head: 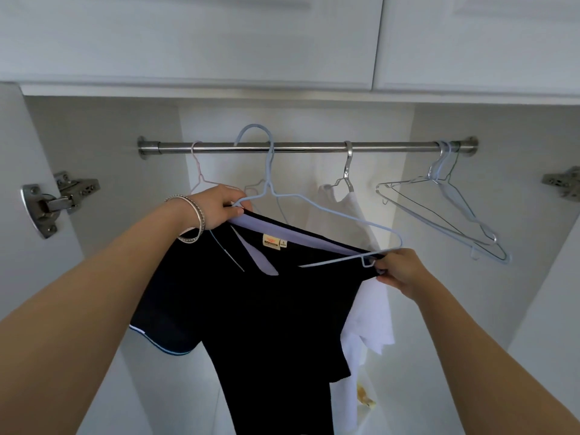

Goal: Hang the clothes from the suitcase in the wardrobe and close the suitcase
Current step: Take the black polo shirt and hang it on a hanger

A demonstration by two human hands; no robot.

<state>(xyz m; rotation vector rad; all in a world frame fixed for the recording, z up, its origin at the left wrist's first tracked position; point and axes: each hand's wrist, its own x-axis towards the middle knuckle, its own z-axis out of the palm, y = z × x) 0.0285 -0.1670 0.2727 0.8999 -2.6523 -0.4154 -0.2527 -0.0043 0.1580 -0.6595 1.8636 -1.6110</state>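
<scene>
A black shirt (270, 302) with a pale collar hangs on a light blue wire hanger (317, 208). The hanger's hook sits over the steel wardrobe rail (307, 148). My left hand (219, 208) grips the hanger's left shoulder and the shirt collar. My right hand (397, 271) pinches the hanger's right end together with the shirt's shoulder. A white garment (361, 277) hangs behind on a metal hanger (346, 177). The suitcase is out of view.
Several bare wire hangers (445, 208) hang at the rail's right end, and a pale pink hanger (199, 174) hangs at the left. Door hinges (53, 202) flank the opening on both sides. White upper cabinet doors (188, 39) close the top.
</scene>
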